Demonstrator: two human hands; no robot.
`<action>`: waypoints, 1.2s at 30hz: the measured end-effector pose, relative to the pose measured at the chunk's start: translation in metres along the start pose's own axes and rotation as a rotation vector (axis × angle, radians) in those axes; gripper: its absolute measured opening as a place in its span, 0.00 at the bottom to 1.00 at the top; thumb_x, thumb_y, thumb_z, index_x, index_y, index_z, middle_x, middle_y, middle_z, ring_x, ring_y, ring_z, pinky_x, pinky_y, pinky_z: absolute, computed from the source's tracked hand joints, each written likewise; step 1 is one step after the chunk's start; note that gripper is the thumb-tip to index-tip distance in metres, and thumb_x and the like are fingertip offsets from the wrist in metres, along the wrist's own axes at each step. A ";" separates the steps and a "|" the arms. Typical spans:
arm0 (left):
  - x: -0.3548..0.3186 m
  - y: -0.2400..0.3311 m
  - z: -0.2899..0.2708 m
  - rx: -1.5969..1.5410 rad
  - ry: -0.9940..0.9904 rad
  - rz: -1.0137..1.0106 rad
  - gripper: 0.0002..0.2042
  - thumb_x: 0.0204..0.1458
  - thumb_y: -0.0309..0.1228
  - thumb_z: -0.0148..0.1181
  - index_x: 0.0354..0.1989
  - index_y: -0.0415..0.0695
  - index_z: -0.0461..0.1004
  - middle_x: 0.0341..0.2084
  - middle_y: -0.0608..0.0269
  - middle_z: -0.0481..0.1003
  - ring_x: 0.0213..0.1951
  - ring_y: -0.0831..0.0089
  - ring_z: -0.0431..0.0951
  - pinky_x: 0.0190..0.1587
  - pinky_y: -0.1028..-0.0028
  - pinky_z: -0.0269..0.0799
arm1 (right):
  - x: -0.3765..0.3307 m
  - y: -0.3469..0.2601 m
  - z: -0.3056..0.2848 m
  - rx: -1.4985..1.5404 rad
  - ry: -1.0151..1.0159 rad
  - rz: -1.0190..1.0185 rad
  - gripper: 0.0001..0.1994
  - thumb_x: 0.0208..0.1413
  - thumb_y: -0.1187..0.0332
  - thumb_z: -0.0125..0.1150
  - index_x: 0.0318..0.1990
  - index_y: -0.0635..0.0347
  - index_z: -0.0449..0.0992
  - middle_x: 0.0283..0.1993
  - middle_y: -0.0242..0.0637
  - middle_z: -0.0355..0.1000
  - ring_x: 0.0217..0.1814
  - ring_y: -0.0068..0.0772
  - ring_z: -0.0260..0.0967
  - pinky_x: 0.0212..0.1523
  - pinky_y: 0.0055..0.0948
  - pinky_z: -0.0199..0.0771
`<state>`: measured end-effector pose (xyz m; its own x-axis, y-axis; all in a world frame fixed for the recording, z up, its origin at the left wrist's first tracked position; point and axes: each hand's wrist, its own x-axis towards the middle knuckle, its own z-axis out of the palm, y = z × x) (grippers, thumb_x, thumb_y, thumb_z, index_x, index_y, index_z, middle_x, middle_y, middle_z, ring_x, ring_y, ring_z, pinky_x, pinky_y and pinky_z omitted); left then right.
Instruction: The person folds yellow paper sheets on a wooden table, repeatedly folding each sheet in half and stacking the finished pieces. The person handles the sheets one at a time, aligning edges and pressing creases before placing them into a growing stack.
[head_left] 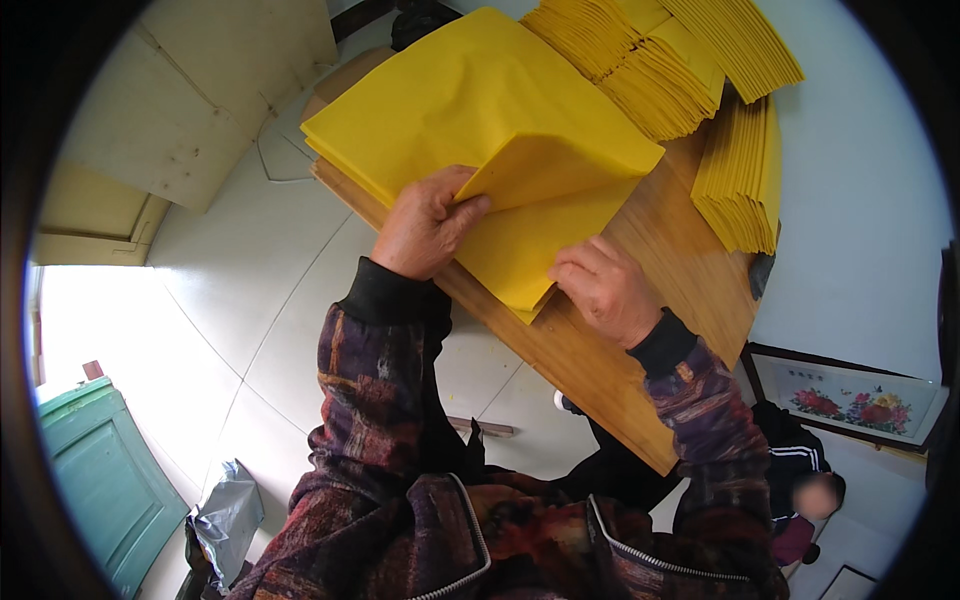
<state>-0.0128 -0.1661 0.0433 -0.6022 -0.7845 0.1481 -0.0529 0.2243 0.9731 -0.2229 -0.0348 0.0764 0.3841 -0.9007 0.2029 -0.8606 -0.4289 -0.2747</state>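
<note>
On the far left I see a green cabinet and a grey plastic bag on the pale tiled floor, well away from the work. My left hand rests on the stack of yellow paper sheets lying on the wooden table; its fingers pinch the folded-over flap of the top sheet at its lower left corner. To fold cleanly, I judge I should keep that corner pinned while matching the edges before creasing. My right hand lies palm-down, fingers curled, pressing the sheet's near corner flat at the table's edge, gripping nothing that I can see. Further right, fanned piles of folded yellow paper stand at the table's far side, and a framed flower picture leans below.
</note>
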 end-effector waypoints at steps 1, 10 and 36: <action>0.000 0.000 0.000 -0.001 0.000 0.005 0.10 0.54 0.24 0.56 0.43 0.35 0.73 0.33 0.51 0.76 0.36 0.59 0.76 0.42 0.71 0.71 | 0.002 0.002 -0.002 0.059 -0.004 0.021 0.06 0.44 0.77 0.61 0.31 0.61 0.73 0.34 0.36 0.69 0.38 0.41 0.67 0.38 0.36 0.70; -0.001 -0.001 -0.001 0.007 -0.035 0.004 0.10 0.58 0.25 0.55 0.46 0.35 0.72 0.35 0.62 0.76 0.39 0.76 0.73 0.45 0.76 0.69 | 0.022 0.025 -0.014 0.514 -0.282 0.218 0.04 0.47 0.76 0.60 0.29 0.63 0.70 0.29 0.39 0.67 0.33 0.40 0.66 0.33 0.32 0.67; -0.001 -0.006 0.000 -0.046 -0.075 0.128 0.18 0.49 0.30 0.64 0.46 0.34 0.72 0.41 0.55 0.74 0.44 0.65 0.74 0.49 0.72 0.68 | 0.074 0.005 -0.038 -0.145 0.330 0.082 0.06 0.46 0.77 0.59 0.32 0.62 0.71 0.31 0.42 0.69 0.35 0.45 0.70 0.35 0.35 0.70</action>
<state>-0.0123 -0.1665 0.0377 -0.6592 -0.7057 0.2596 0.0638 0.2915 0.9544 -0.2113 -0.1009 0.1261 0.2040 -0.8508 0.4842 -0.9314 -0.3210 -0.1716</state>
